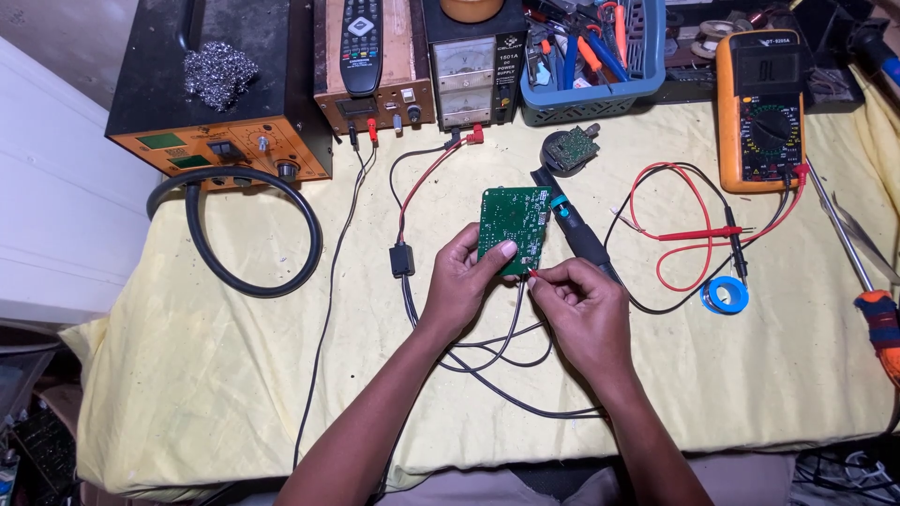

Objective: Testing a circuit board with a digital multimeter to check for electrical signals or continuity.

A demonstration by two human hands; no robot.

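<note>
Head view: your left hand (461,281) pinches the green rectangular circuit board (514,225); your right hand (579,302) pinches a small red clip (532,273) at its edge. A slip could short neighbouring contacts.

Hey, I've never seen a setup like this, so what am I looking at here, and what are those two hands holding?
This is one picture from a camera worn on a person's head, looking down at their own bare hands over a workbench covered with a yellow cloth. The left hand holds a green circuit board by its lower edge. The right hand pinches a small red-tipped clip or lead at the board's bottom corner. Black cables trail beneath the hands. Along the back stand an orange-fronted box with a thick black hose, a remote control, a meter box with two dials, a blue basket of tools and an orange multimeter with red and black probes. A blue tape roll lies to the right.
</note>
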